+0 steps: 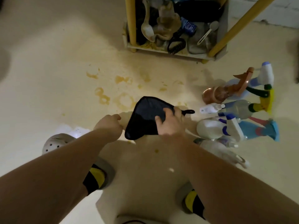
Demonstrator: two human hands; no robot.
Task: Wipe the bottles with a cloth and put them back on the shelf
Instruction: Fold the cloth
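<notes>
- Bottles (239, 110) of plastic with trigger sprayers, white, blue, clear and amber, clustered on the stained cream floor (64, 62), just right of the hands.
- Nearest: round white bottle (208, 129), beside the right hand (171, 125); necks fanning away rightward.
- Grips a dark square cloth (145, 117) in the right hand; curls the left hand (110, 125) on nothing visible, just beside the cloth.
- Well ahead: yellow-posted shelf (131, 21).
</notes>
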